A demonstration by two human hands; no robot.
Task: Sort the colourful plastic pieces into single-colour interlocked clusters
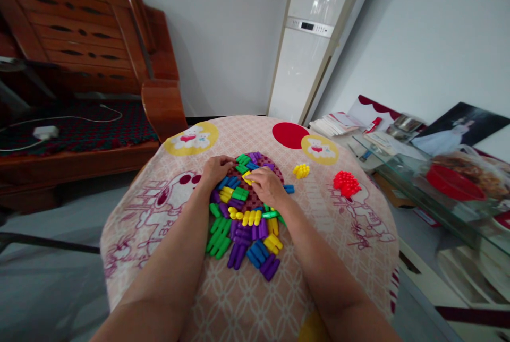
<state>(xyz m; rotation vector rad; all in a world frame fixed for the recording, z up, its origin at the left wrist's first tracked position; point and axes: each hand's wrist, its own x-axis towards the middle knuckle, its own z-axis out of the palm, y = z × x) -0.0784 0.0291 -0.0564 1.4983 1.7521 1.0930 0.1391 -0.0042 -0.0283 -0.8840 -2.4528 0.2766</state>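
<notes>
Our left hand (218, 169): fingers curled at rim of maroon checkered mat (249, 201), grip we could not tell. Coloured blocks (241, 233): green, blue, purple, yellow, loosely piled on mat and on patterned tablecloth (243, 299) nearer us. Yellow block (247, 177): over mat, pinched by our right hand (269, 187). Yellow cluster (302, 171): lay right of mat. Red cluster (346, 184): farther right.

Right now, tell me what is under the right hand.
A yellow piece shows at the fingertips of the right hand, and a dark red checked mat shows beside the hand. Whatever lies beneath the palm is covered.
</notes>
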